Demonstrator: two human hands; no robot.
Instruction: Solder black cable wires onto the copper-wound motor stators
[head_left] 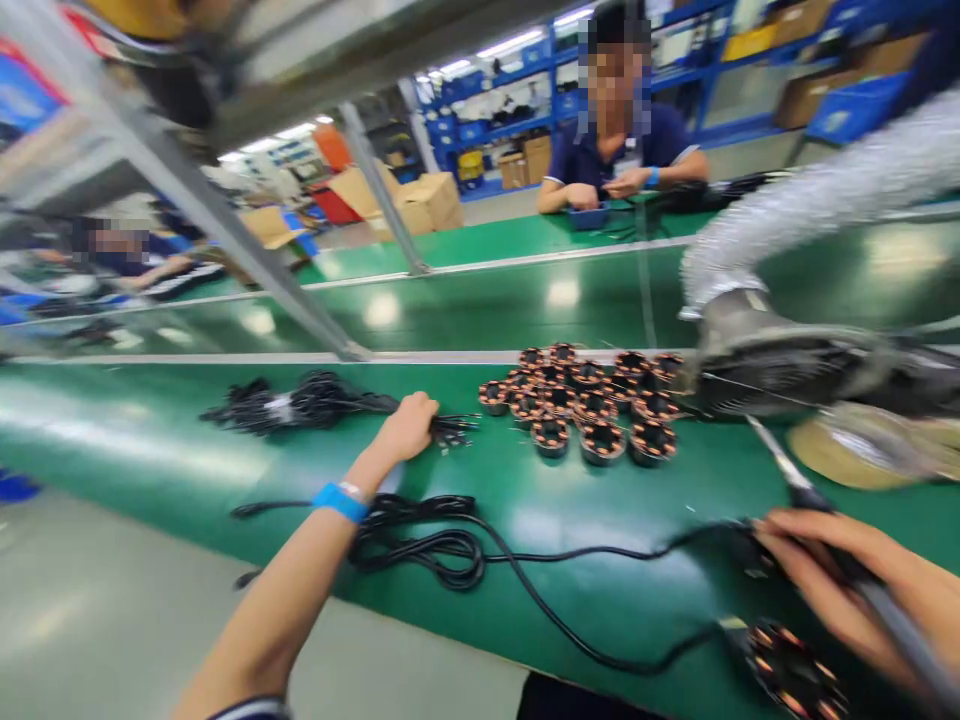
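Note:
My left hand [409, 425], with a blue wristband, is closed on the end of a bundle of black wires [300, 400] lying on the green bench; the thin wire tips stick out to its right. My right hand [847, 580] is wrapped round a soldering iron [806, 490], its metal tip pointing up and left. Under my right hand, a copper-wound stator [795, 670] sits near the bench's front edge. A coiled black cable [450, 560] runs across the bench to the stator and to my right fingers.
Many copper-wound stators [600, 435] stand grouped mid-bench. A black fan unit [795, 360] with a silver duct [817, 200] is behind my right hand, beside a yellowish round dish [870, 445]. A person [622, 150] works across the green line; another person is at far left.

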